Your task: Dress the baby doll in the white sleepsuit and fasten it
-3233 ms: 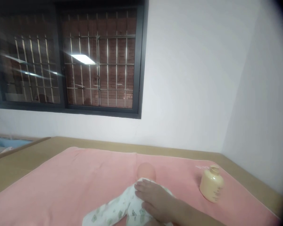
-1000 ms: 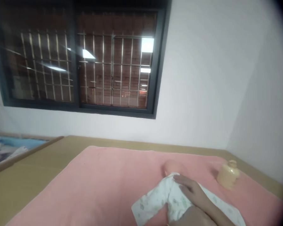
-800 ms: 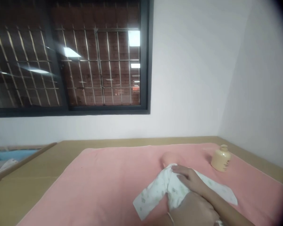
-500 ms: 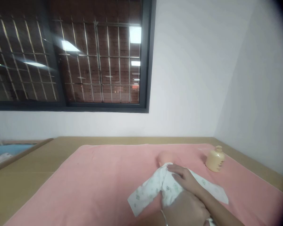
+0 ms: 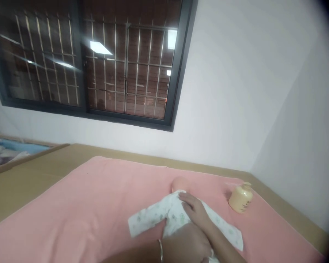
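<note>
A doll (image 5: 179, 185) in a white printed garment (image 5: 175, 215) is found lying on a pink cloth (image 5: 109, 197), which is spread over the worktop (image 5: 41, 182). The governing relation is as follows: the doll's long axis runs from its head, at the far end, back toward the person, with the two sleeves splayed to either side; both hands bear on the midline between those sleeves. The right hand (image 5: 195, 211) is nearer the head: it lies on the upper chest of the garment, just below the neckline, fingers extended toward the far left. Its grip appears released, the fingers resting on the fabric and not clenched. The left hand (image 5: 188, 241), with a bracelet (image 5: 161, 250) at the wrist, reaches across from the lower left and covers the lower torso, just below the right hand. Its fingers are turned from view, so whether that grip is grasping fabric cannot be told. The doll's lower end is hidden behind the hands and the frame edge. A cream bottle (image 5: 240, 198) stands on the cloth to the right of the doll, apart from both hands; the lettering on its side is not legible.
</note>
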Tool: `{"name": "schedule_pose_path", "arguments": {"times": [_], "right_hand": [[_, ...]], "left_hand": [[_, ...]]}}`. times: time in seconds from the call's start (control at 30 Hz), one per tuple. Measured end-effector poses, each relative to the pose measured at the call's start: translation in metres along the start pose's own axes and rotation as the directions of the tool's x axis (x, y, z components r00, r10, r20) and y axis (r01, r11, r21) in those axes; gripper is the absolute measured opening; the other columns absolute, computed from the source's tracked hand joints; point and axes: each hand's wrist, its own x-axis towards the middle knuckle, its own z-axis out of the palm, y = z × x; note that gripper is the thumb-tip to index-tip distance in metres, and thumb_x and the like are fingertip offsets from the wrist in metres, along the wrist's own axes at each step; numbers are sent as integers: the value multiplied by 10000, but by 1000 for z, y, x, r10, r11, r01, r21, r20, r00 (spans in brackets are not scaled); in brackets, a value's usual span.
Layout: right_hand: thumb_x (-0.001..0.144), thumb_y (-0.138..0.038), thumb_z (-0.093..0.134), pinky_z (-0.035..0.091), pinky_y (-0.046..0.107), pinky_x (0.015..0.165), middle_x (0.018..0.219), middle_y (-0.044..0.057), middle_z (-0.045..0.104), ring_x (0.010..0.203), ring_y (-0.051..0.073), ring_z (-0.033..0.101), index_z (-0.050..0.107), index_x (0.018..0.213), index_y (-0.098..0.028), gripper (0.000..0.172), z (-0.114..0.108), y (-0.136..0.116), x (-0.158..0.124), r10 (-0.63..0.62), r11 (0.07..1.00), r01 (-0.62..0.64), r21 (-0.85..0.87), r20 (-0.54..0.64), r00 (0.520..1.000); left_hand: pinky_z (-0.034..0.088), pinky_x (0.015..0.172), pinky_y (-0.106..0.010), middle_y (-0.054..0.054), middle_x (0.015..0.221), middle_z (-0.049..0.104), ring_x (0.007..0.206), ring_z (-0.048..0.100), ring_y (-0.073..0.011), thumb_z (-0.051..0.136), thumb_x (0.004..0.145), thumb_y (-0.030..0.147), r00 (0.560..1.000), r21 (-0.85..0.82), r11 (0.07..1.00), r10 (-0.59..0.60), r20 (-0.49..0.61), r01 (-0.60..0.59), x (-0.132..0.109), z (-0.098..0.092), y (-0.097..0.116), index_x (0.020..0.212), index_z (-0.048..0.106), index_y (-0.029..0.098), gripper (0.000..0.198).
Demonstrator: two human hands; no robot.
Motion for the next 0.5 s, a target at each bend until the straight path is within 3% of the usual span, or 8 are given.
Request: {"name": "schedule_pose_path", "arguments": {"times": [0.13,0.23,0.33,0.4,0.5], "right_hand": [[862,-233,483,402,497,1046,1191,88,659,1153,229,586,691,1116,-192,331,-3,-4,2,-37,999,38,19,-34,999],[850,-213,480,412,487,1041,1157,84,676,1126,223,604,705,1080,-194,322,-4,-5,4,-55,997,58,46,-63,996],[836,-181,480,412,472,1045,1134,81,686,1109,222,615,717,1056,-202,324,-5,-6,5,-50,996,56,71,-88,995],[829,-166,480,412,469,1045,1125,79,690,1101,225,619,723,1046,-206,328,-5,-6,5,-48,995,57,87,-97,994],[822,-157,482,420,466,1037,1119,73,692,1097,228,622,727,1040,-214,333,-4,-5,5,-47,992,59,112,-106,993]], "left_hand": [[526,812,-364,-66,1121,603,938,603,-168,530,923,374,1000,42,999,-10,-9,10,4,16,-6,1130,576,165,297],[495,673,-302,-24,800,621,702,560,-134,547,874,339,1000,67,998,-7,-11,8,7,28,-15,795,612,163,204],[384,531,-298,6,540,470,528,411,-122,566,671,271,1000,161,987,-19,9,17,6,38,-24,532,429,195,210],[325,502,-302,18,510,409,504,350,-120,530,587,261,999,235,972,-38,38,28,4,41,-27,521,353,209,196],[300,505,-301,21,508,390,507,333,-126,496,576,270,997,256,966,-49,62,32,2,40,-27,533,327,216,182]]}}
